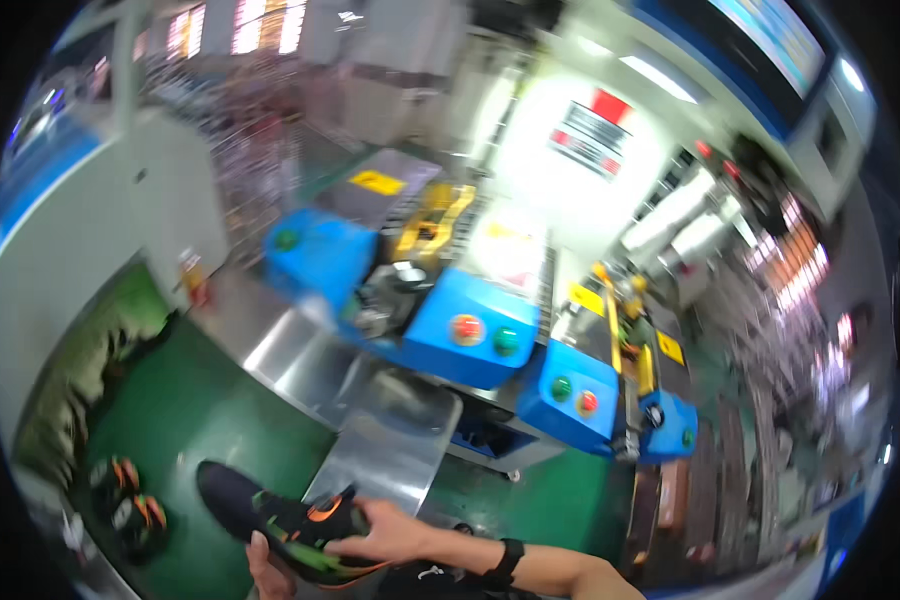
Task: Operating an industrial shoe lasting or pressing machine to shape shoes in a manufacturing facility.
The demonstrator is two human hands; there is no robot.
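Observation:
A black sneaker (300, 525) with green and orange trim lies tilted across the lower middle of the head view, its toe pointing up and left. My left hand (270, 572) grips it from below, the thumb pressed to its side; most of those fingers are hidden. Over the shoe's opening reaches my right hand (392, 532), its fingers closed on the collar and lacing area next to an orange loop. A dark band (506, 562) circles my right wrist. Just beyond the shoe is a metal plate (395, 430) in front of the machine.
Blue machine housings (475, 330) with red and green buttons stand ahead, beside yellow and black fixtures (435, 225). More dark shoes (142, 522) with orange trim sit at the lower left. A grey cabinet (100, 210) stands left, with a red-and-yellow object (195, 278) near it.

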